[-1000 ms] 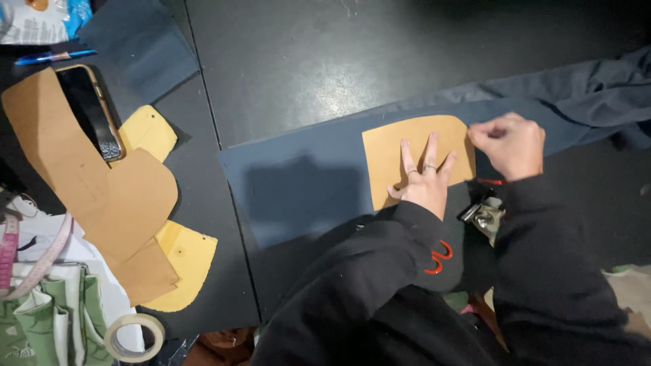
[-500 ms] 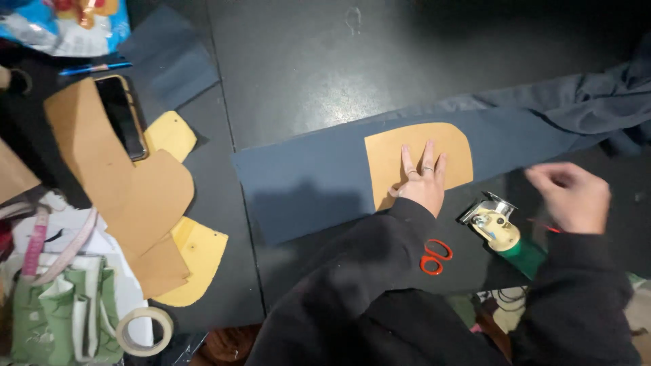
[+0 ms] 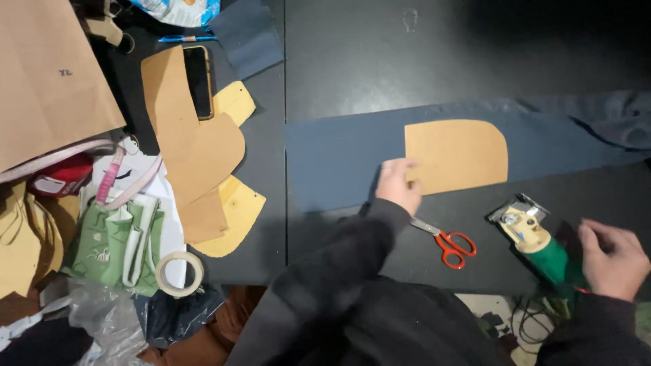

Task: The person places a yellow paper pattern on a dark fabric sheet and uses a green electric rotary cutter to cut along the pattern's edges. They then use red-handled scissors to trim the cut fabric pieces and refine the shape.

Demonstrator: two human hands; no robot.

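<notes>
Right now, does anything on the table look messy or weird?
The left side is cluttered: a black phone lies half tucked among overlapping brown card patterns. The tan card template sits straight on the dark blue fabric strip, with nothing spilled or torn.

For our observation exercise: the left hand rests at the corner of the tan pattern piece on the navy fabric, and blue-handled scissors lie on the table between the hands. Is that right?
Not quite: the scissors have red handles, not blue, as the head view shows. The rest stands: the left hand rests at the corner of the tan pattern piece on the navy fabric, and the scissors lie on the table between the hands.
</notes>
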